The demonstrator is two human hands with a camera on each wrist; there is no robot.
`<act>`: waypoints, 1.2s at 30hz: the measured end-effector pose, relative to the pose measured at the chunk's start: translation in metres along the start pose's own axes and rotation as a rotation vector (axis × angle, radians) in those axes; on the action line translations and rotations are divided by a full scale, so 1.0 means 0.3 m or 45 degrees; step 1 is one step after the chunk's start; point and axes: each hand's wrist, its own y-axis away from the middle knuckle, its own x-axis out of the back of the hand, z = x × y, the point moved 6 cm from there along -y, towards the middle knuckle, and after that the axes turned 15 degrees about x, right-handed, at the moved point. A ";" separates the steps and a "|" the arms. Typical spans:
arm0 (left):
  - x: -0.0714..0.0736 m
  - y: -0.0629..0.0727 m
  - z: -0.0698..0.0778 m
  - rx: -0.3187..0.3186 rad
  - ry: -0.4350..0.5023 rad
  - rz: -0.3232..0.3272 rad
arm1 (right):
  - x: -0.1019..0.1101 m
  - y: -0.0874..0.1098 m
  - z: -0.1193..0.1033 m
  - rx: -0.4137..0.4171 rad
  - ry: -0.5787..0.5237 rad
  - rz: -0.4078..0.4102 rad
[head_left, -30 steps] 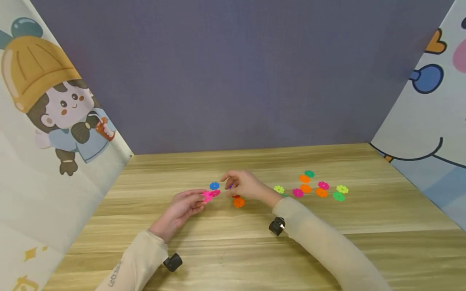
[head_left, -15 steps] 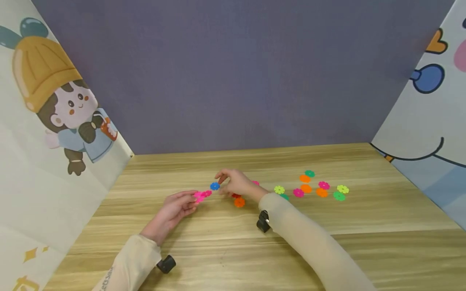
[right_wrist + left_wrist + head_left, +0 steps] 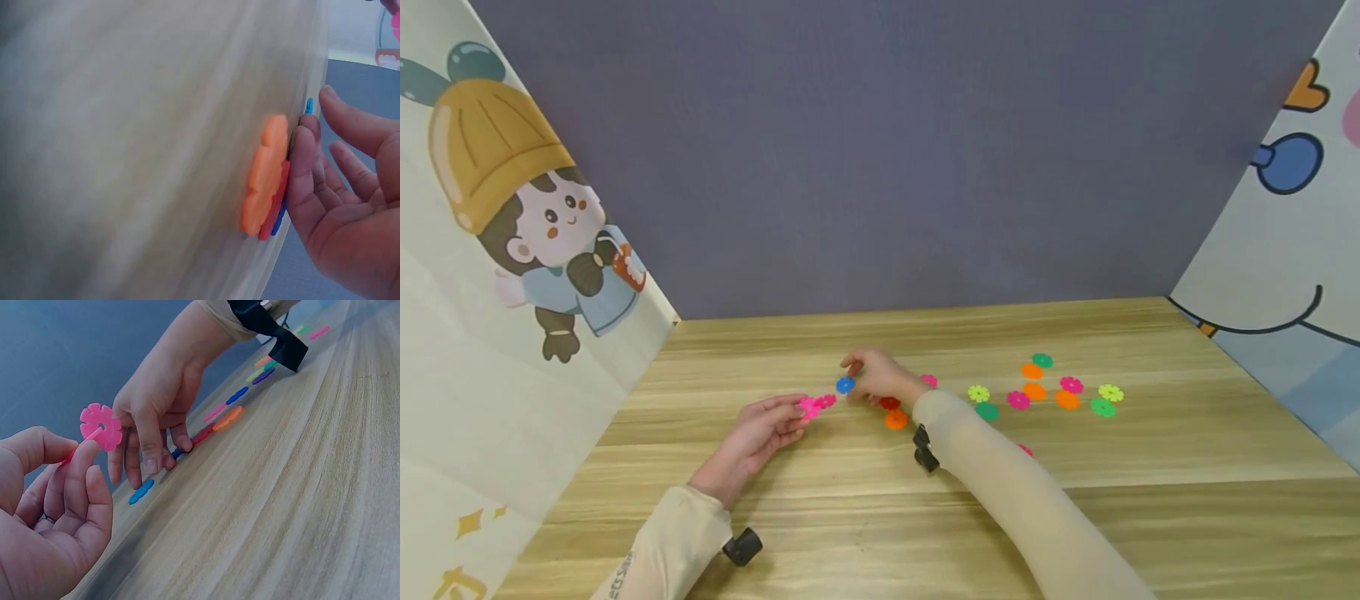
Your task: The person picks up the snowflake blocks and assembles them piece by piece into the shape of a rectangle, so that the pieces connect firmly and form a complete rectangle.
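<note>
My left hand (image 3: 762, 431) pinches pink flower-shaped plastic discs (image 3: 811, 407) between thumb and fingers. In the left wrist view, one notched pink disc (image 3: 100, 427) stands up from another that is mostly hidden by the fingers. My right hand (image 3: 883, 377) reaches down over the table, fingers loosely bent, and I see nothing in its grasp. Just left of its fingertips lies a blue disc (image 3: 845, 385). Under and beside that hand are a red disc (image 3: 890, 403), an orange disc (image 3: 896, 419) and a dark blue one (image 3: 179, 452).
More flower discs lie scattered to the right, among them a yellow-green one (image 3: 978, 393), a green one (image 3: 987, 412) and a magenta one (image 3: 1018, 401). A grey-blue panel (image 3: 917, 167) closes off the back of the wooden table (image 3: 850, 533). Printed walls flank both sides.
My left hand has drawn back a little to the left with the pink discs. My right hand has shifted left toward the blue disc, which stays in place.
</note>
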 end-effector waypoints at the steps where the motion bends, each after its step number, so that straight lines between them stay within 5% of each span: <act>1: -0.001 0.000 -0.001 0.000 0.000 0.000 | -0.003 -0.002 -0.002 -0.006 0.027 -0.005; 12: 0.004 -0.003 -0.003 0.005 -0.013 0.012 | -0.022 -0.023 -0.022 -0.062 0.286 -0.027; 21: 0.016 -0.011 -0.005 -0.001 -0.013 -0.002 | -0.029 -0.029 -0.011 -0.122 0.287 -0.104; 36: 0.006 -0.016 -0.003 -0.006 -0.026 -0.002 | -0.019 -0.015 -0.013 -0.063 0.258 -0.045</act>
